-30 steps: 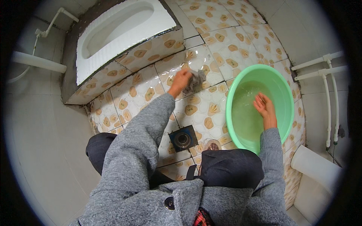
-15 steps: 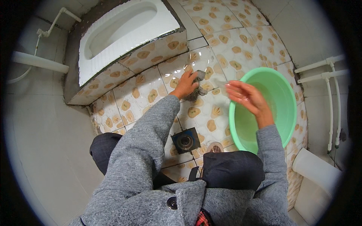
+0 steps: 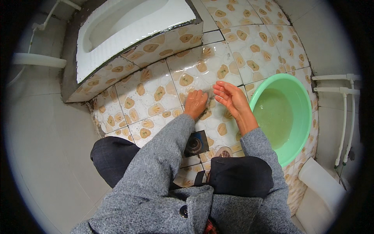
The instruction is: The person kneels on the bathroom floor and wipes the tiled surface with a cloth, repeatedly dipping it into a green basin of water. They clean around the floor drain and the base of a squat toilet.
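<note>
lying partly under the curled left hand (image 3: 196, 103), grip unclear, a grey rag (image 3: 210, 96); right hand (image 3: 234, 100) empty, unclenched

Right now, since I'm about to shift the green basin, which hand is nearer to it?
Right. The right hand is just left of the green basin; the left hand is farther left, beyond the right one.

We see a mint-green basin (image 3: 305, 121) with murky yellow-green water (image 3: 274, 117); left of it, white floor tiles (image 3: 150, 111) patterned in tan and brown pebble shapes; nearer us than it, a flecked-grey coat (image 3: 152, 163) and near-black trousers (image 3: 241, 175).
</note>
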Motion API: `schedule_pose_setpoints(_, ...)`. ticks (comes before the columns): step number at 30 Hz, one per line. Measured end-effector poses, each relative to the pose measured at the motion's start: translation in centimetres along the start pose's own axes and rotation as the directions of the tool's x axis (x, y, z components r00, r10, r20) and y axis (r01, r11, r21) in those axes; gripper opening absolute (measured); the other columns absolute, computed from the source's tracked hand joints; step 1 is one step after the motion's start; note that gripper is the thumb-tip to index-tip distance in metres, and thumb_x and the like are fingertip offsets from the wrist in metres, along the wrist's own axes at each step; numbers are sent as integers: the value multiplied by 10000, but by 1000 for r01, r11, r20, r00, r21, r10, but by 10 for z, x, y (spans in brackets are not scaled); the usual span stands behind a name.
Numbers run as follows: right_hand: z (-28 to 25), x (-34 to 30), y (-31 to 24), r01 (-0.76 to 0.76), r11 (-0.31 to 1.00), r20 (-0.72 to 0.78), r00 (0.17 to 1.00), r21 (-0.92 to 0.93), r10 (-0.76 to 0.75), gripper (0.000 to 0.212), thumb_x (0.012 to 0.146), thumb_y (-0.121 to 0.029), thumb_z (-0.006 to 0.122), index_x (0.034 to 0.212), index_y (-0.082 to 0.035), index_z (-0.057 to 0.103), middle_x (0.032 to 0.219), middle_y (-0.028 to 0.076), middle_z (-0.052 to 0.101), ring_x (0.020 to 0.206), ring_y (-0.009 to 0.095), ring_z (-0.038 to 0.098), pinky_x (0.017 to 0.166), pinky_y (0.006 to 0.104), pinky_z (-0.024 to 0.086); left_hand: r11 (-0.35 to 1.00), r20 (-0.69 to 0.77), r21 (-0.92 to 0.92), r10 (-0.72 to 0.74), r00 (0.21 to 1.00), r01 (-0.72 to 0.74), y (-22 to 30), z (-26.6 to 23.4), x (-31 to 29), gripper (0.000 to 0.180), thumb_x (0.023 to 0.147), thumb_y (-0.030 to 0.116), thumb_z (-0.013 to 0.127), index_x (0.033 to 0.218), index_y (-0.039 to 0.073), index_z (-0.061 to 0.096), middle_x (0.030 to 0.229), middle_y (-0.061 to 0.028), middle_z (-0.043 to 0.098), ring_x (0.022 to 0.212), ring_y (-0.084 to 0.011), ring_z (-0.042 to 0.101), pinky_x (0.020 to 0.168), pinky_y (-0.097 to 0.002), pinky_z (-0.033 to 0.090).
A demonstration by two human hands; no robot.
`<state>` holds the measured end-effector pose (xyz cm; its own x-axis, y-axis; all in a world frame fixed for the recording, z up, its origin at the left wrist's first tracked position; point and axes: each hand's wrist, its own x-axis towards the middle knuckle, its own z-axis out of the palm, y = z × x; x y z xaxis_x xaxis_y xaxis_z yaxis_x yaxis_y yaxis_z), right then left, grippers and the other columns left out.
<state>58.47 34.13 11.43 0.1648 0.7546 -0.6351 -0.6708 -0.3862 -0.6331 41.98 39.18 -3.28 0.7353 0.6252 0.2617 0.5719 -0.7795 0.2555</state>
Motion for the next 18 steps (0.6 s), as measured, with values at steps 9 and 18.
schedule_pose_setpoints(9, -11, -1, 10, 18, 993, -165, 986, -113, -36, 346, 942, -248, 510, 1218, -42, 540, 1130, 73, 577, 977, 189, 573, 794, 377, 495, 876, 398, -196, -339, 852, 440, 8, -16, 46, 250, 859, 294, 570, 908, 66, 661, 789, -106, 678, 733, -305, 652, 677, -386, 510)
schedule_pose_setpoints(18, 6, 20, 45, -57, 979, -52, 996, 195, 68, 533, 967, -456, 467, 1357, -95, 422, 1297, 122, 495, 1126, 295, 512, 894, 533, 439, -269, 594, -804, -332, 733, 529, 3, -70, 77, 242, 890, 215, 513, 1068, 59, 563, 1026, -59, 601, 907, -164, 581, 826, -319, 465)
